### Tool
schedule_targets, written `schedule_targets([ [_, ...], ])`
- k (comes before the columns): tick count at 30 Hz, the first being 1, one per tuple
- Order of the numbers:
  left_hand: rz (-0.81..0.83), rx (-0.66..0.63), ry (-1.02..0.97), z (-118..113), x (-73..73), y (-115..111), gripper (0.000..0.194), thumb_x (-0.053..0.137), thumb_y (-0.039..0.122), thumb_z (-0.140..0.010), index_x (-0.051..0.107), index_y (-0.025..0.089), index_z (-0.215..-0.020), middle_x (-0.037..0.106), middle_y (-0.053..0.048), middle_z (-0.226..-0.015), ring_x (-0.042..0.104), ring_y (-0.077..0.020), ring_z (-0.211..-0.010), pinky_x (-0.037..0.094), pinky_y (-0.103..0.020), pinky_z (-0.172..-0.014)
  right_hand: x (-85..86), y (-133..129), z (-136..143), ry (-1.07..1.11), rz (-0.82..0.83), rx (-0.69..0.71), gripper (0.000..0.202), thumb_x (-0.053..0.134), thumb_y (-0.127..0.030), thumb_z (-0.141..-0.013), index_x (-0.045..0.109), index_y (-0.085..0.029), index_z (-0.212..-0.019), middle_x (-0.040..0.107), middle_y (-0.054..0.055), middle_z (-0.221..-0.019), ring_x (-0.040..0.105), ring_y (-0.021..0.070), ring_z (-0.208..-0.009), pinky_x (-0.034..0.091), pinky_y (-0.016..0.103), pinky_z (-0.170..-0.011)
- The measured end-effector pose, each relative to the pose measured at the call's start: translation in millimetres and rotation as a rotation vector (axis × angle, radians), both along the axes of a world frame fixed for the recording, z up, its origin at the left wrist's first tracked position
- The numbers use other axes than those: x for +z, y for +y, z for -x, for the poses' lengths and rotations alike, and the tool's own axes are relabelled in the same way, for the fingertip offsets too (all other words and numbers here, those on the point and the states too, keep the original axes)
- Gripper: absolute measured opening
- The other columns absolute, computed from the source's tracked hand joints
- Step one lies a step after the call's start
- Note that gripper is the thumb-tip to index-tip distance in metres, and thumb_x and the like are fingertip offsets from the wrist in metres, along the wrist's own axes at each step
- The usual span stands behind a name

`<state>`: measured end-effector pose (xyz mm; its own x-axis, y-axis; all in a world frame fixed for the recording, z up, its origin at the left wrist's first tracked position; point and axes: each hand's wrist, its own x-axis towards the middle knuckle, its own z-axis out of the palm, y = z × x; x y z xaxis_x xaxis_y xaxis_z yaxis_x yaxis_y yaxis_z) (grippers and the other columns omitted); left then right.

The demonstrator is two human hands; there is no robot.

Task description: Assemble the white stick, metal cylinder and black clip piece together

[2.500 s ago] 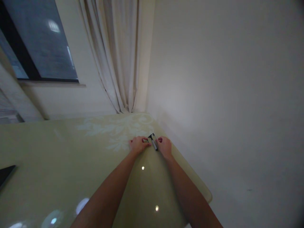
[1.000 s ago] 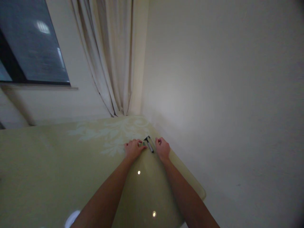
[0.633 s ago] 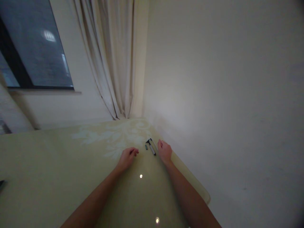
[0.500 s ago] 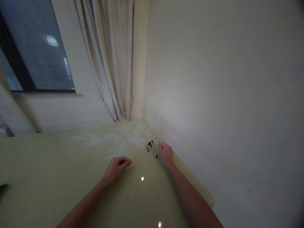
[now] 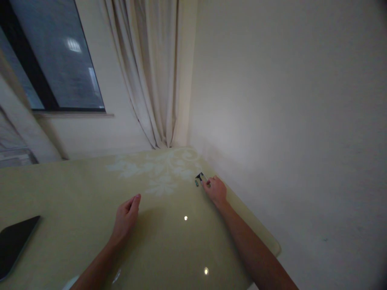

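Razor (image 5: pixel 198 176) — black, T-shaped head

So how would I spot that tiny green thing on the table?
Find the pale green table and go to its far corner, by the curtain. Near it, the right hand is at a black T-headed tool. The tiny green piece lies just left of that hand, short and stubby, without the tool's T-shaped head.

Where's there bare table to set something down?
Between the dark flat object and the left hand, and between that hand and the right forearm, the table is bare apart from reflections. It's crowded by the right hand, T-headed tool and small greenish piece.
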<state>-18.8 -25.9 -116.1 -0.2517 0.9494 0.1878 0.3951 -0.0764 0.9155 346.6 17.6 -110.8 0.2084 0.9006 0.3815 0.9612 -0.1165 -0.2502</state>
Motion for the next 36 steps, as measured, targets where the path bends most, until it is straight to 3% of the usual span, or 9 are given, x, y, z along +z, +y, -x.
schedule_targets([
  [4, 0.070, 0.024, 0.008, 4.0, -4.3, -1.5, 0.060, 0.045, 0.080, -0.088, 0.033, 0.028, -0.061, 0.032, 0.003, -0.054, 0.032, -0.0153, -0.050, 0.024, -0.029, -0.048, 2.3, -1.6, 6.4, -0.066, 0.061, -0.004, 0.032, 0.063, -0.044, -0.101, 0.077, -0.017, -0.090, 0.074, 0.013, -0.103, 0.069, 0.0240, -0.097, 0.044, 0.031, -0.083],
  [11, 0.071, 0.037, -0.043, 3.0, -7.5, -6.3, 0.063, 0.041, 0.084, -0.089, 0.031, 0.028, -0.062, 0.032, 0.004, -0.055, 0.033, -0.0150, -0.051, 0.025, -0.030, -0.049, 5.3, -0.1, 9.2, -0.017, 0.061, -0.009, 0.021, 0.067, -0.031, -0.096, 0.076, -0.017, -0.083, 0.075, 0.014, -0.099, 0.069, 0.0258, -0.097, 0.046, 0.031, -0.081],
  [15, -0.035, -0.028, -0.044, -5.2, -2.8, 0.0, 0.058, 0.042, 0.077, -0.090, 0.052, 0.024, -0.068, 0.044, 0.002, -0.059, 0.045, -0.0172, -0.057, 0.036, -0.029, -0.055, 13.0, -2.3, 19.2, 0.077, -0.013, -0.003, 0.021, 0.066, -0.033, -0.096, 0.075, -0.017, -0.086, 0.074, 0.012, -0.098, 0.068, 0.0243, -0.093, 0.046, 0.031, -0.079],
  [17, -0.075, -0.108, -0.078, -18.2, 4.4, 6.1, 0.054, 0.047, 0.072, -0.087, 0.068, 0.022, -0.088, 0.053, 0.001, -0.064, 0.052, -0.0187, -0.060, 0.043, -0.030, -0.060, 19.0, -3.1, 36.7, 0.124, -0.051, 0.039, 0.023, 0.065, -0.037, -0.097, 0.075, -0.019, -0.089, 0.073, 0.008, -0.094, 0.066, 0.0210, -0.088, 0.045, 0.029, -0.078],
  [21, 0.048, -0.302, -0.197, -58.0, 22.5, 15.5, 0.055, 0.062, 0.064, -0.079, 0.077, 0.018, -0.103, 0.077, -0.012, -0.096, 0.066, -0.0214, -0.073, 0.053, -0.035, -0.070, 32.8, -2.1, 94.3, 0.249, -0.095, 0.215, 0.022, 0.069, -0.039, -0.095, 0.074, -0.019, -0.086, 0.068, 0.002, -0.082, 0.062, 0.0161, -0.075, 0.043, 0.026, -0.072],
  [26, 0.095, -0.255, -0.426, -85.2, 35.2, 24.9, 0.074, 0.058, 0.080, -0.080, 0.078, 0.013, -0.104, 0.079, -0.019, -0.106, 0.074, -0.0272, -0.091, 0.059, -0.039, -0.079, 44.3, -1.7, 159.8, 0.327, -0.095, 0.428, 0.030, 0.069, -0.047, -0.098, 0.073, -0.019, -0.087, 0.070, 0.005, -0.090, 0.064, 0.0181, -0.082, 0.044, 0.028, -0.075],
  [31, 0.094, -0.170, -0.389, -57.7, 38.3, 37.5, 0.079, 0.065, 0.084, -0.070, 0.079, 0.011, -0.097, 0.078, -0.016, -0.092, 0.072, -0.0248, -0.083, 0.059, -0.038, -0.077, 55.3, 0.7, 171.3, 0.241, -0.062, 0.619, 0.026, 0.072, -0.044, -0.097, 0.075, -0.019, -0.098, 0.072, 0.006, -0.096, 0.065, 0.0186, -0.087, 0.045, 0.029, -0.077],
  [33, 0.116, -0.154, -0.300, -38.5, 38.4, 41.5, 0.077, 0.068, 0.082, -0.068, 0.079, 0.011, -0.093, 0.076, -0.012, -0.083, 0.070, -0.0229, -0.076, 0.059, -0.037, -0.074, 64.7, 7.5, 156.3, 0.239, -0.015, 0.651, 0.032, 0.078, -0.046, -0.092, 0.075, -0.019, -0.108, 0.073, 0.004, -0.096, 0.064, 0.0178, -0.084, 0.044, 0.028, -0.073],
  [36, 0.170, -0.133, -0.119, -9.6, 38.4, 46.1, 0.065, 0.072, 0.078, -0.064, 0.076, 0.014, -0.078, 0.070, -0.006, -0.066, 0.066, -0.0215, -0.065, 0.056, -0.034, -0.067, 80.7, 24.3, 113.2, 0.196, 0.093, 0.516, 0.025, 0.076, -0.041, -0.095, 0.075, -0.021, -0.109, 0.075, 0.003, -0.093, 0.065, 0.0175, -0.084, 0.040, 0.027, -0.070],
])
